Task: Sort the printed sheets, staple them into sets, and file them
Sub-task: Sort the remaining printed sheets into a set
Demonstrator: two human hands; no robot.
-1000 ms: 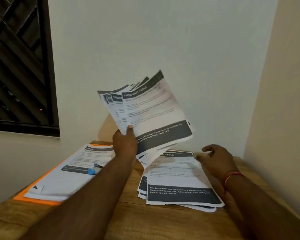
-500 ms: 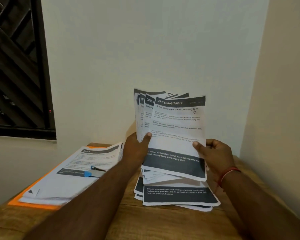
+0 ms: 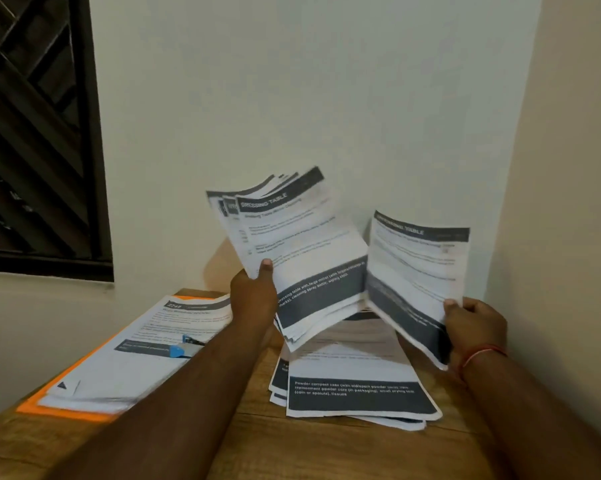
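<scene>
Dim warm light; moving sheets (image 3: 302, 244) blurred.

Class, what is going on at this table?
A person is sorting printed sheets. The left hand holds up a fanned sheaf, the right hand holds a single sheet apart from it, both above a pile on the wooden table. To the left, another stack with a blue stapler lies on an orange folder.

Head view, close, forward-down over table (image 3: 327, 452) toward wall corner.
</scene>
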